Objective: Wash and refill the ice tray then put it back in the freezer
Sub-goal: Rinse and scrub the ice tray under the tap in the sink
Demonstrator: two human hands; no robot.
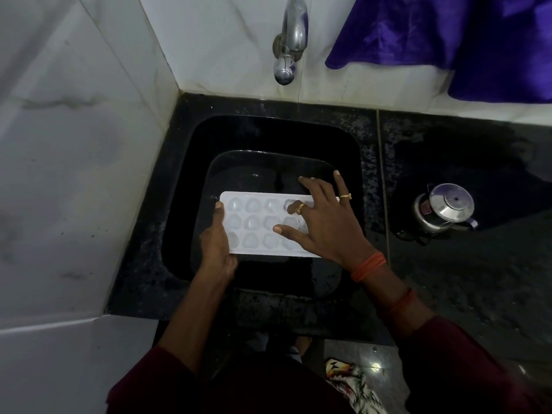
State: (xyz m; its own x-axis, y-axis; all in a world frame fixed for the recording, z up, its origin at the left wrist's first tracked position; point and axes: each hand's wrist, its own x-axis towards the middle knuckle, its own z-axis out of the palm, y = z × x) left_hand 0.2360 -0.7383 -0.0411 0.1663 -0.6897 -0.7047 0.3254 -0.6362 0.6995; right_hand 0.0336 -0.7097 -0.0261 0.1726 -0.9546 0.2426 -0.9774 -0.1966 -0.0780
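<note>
Over the black sink (185, 186), below the tap (288, 43), the left hand (216, 243) grips the ice tray (257, 225) by its end, steadying it level while the right hand (322, 222) rubs spread, uncurled fingers across the cavities, apparently washing them.

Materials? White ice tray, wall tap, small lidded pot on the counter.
By look: white rectangular ice tray: likely matte plastic, thin moulded rim and cells. Wall tap: chromed metal, mirror-like reflections. Small lidded pot: probably polished stainless steel, bright highlights.

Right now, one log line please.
stage: washing | left hand: holds tray end | right hand: spread on cells | tray: over sink | tap: no flow
</note>
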